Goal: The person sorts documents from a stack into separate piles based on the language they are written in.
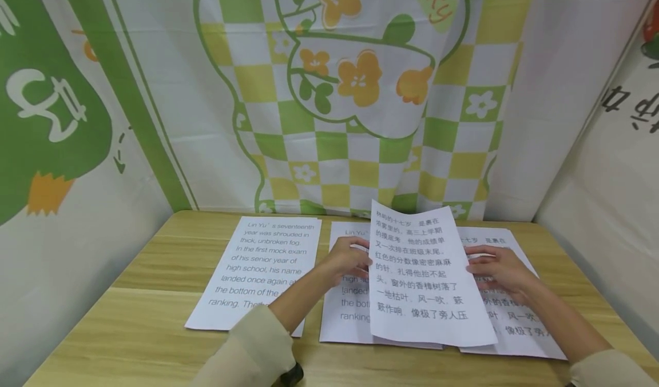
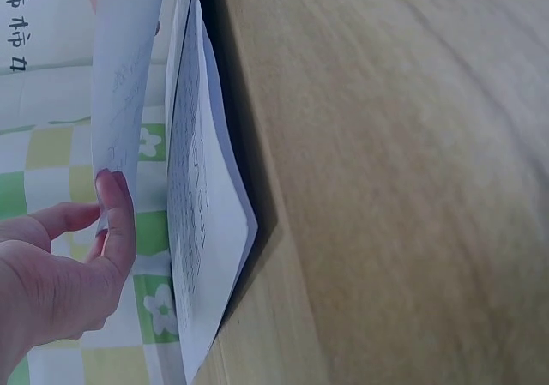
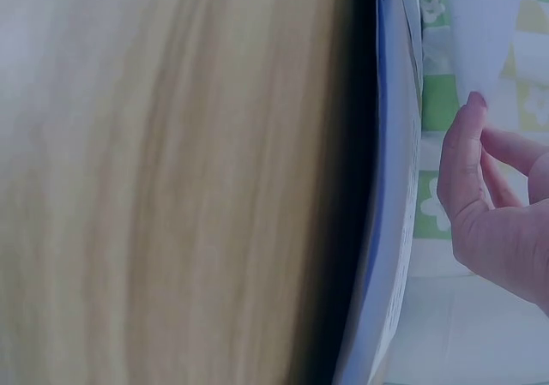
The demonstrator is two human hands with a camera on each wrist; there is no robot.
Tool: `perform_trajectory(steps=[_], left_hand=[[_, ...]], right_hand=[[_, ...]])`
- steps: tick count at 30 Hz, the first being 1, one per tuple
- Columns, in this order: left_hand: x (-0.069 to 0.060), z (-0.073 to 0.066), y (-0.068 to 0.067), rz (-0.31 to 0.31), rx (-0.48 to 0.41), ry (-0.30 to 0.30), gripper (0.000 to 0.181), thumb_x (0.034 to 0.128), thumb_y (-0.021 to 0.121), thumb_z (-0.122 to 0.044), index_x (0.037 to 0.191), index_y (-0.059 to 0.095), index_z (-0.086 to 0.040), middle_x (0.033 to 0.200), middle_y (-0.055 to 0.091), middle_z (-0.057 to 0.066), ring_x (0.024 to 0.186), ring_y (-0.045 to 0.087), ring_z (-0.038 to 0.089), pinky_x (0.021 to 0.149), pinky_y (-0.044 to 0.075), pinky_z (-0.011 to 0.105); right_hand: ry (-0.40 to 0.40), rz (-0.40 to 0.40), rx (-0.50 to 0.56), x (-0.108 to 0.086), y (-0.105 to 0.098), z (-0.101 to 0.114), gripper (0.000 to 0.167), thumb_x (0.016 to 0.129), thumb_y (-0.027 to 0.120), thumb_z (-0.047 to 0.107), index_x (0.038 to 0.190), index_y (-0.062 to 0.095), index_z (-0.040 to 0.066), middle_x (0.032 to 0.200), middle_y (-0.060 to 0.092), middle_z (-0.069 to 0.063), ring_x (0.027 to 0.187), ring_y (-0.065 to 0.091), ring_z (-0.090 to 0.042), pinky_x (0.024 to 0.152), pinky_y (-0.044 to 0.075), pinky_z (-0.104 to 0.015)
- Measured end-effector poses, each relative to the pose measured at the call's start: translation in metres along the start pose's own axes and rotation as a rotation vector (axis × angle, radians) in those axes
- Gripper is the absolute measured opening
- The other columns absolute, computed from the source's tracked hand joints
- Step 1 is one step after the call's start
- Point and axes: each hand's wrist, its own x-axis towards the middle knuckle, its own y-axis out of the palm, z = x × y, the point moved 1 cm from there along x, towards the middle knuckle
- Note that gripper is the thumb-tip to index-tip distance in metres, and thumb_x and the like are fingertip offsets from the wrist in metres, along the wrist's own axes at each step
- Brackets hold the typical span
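Head view: sheet (image 1: 424,284) held up by its two side edges

Toward the left edge of the table (image 1: 139,312), close to the far edge: left pages (image 1: 257,272) in English, flat, partly hidden behind the left forearm (image 1: 304,301). Next along, also flat: middle pages (image 1: 345,318) in English, largely hidden behind the sheet. Left hand (image 1: 350,259) clamped on the left edge of the sheet, thumb and fingers meeting at the paper. Sheet printed in Chinese, raised above the middle pages and apart from them in the left wrist view. Right hand (image 1: 499,270) pinching the right edge of the sheet. Toward the table's right edge: right pages (image 1: 520,318) in Chinese, flat, partly behind sheet and right hand. Beyond the far edge: checked curtain (image 1: 329,147).
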Motion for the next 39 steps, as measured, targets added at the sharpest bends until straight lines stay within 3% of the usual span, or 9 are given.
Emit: perform_trajectory(steps=[14,22,32,35,39], left_hand=[[0.002,0.000,0.016,0.022,-0.018,0.009,0.041,0.0849,0.065,0.019,0.124,0.061,0.008,0.094,0.073,0.020,0.068,0.071,0.021,0.070,0.067,0.039],[0.005,0.002,0.029,0.037,-0.025,0.012,0.043,0.0842,0.066,0.019,0.125,0.061,0.006,0.098,0.073,0.021,0.078,0.074,0.028,0.071,0.067,0.039],[0.011,0.002,0.048,0.115,-0.058,-0.008,0.049,0.0852,0.068,0.018,0.132,0.060,0.004,0.101,0.073,0.019,0.078,0.075,0.027,0.077,0.066,0.039],[0.011,0.001,0.053,0.162,-0.048,-0.025,0.052,0.0882,0.068,0.012,0.138,0.056,0.003,0.104,0.072,0.018,0.087,0.077,0.032,0.079,0.066,0.039],[0.009,0.001,0.058,0.218,-0.074,-0.042,0.054,0.0907,0.067,0.008,0.143,0.051,0.005,0.110,0.070,0.021,0.100,0.074,0.040,0.084,0.065,0.042]], right_hand=[[0.028,-0.011,-0.030,-0.005,-0.019,-0.009,0.060,0.101,0.065,0.008,0.152,0.038,-0.009,0.112,0.068,-0.003,0.093,0.070,-0.017,0.076,0.065,-0.037],[0.044,-0.005,-0.039,-0.012,-0.033,-0.011,0.063,0.102,0.064,0.009,0.155,0.034,-0.008,0.117,0.067,-0.002,0.097,0.069,-0.017,0.081,0.065,-0.039],[0.026,-0.001,-0.011,-0.015,-0.055,-0.019,0.056,0.101,0.064,0.007,0.151,0.042,-0.006,0.109,0.068,0.006,0.093,0.069,-0.014,0.079,0.064,-0.037],[0.024,0.008,0.009,-0.015,-0.062,-0.023,0.051,0.101,0.065,0.008,0.149,0.049,0.002,0.108,0.068,0.008,0.093,0.070,-0.015,0.080,0.064,-0.037],[0.022,0.013,0.038,-0.016,-0.072,-0.030,0.037,0.101,0.064,0.007,0.133,0.064,0.027,0.107,0.068,0.009,0.093,0.070,-0.014,0.079,0.064,-0.036]])
